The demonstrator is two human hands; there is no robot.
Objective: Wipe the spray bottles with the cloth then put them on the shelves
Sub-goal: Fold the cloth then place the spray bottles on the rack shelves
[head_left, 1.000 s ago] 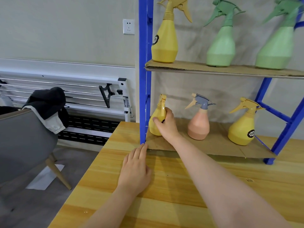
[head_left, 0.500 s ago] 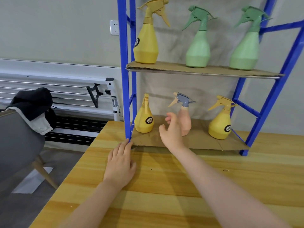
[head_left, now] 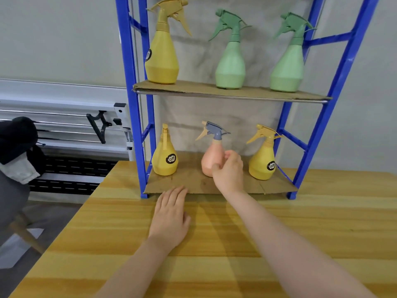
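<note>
A blue shelf rack [head_left: 133, 117] stands on the wooden table [head_left: 322, 222]. Its lower cardboard shelf [head_left: 187, 183] carries a yellow spray bottle [head_left: 164, 158] at the left, a pink spray bottle [head_left: 211, 157] with a grey head in the middle and another yellow spray bottle [head_left: 263, 161] at the right. My right hand [head_left: 228, 172] curls round the pink bottle's body, thumb in front. My left hand [head_left: 169, 214] lies flat on the table, fingertips at the cardboard's front edge. The upper shelf [head_left: 214, 91] holds a yellow bottle [head_left: 162, 52] and two green bottles [head_left: 231, 59] [head_left: 289, 61]. No cloth is in view.
To the left of the table stands a grey chair [head_left: 10, 203] with dark and pale clothing [head_left: 18, 147] draped on it. A white wall rail unit [head_left: 64, 130] runs behind it. The table's left edge drops to the floor.
My right hand let go of the left yellow bottle, moved right and closed round the pink bottle. The view shifted, so the rack sits more central. My left hand stayed flat.
</note>
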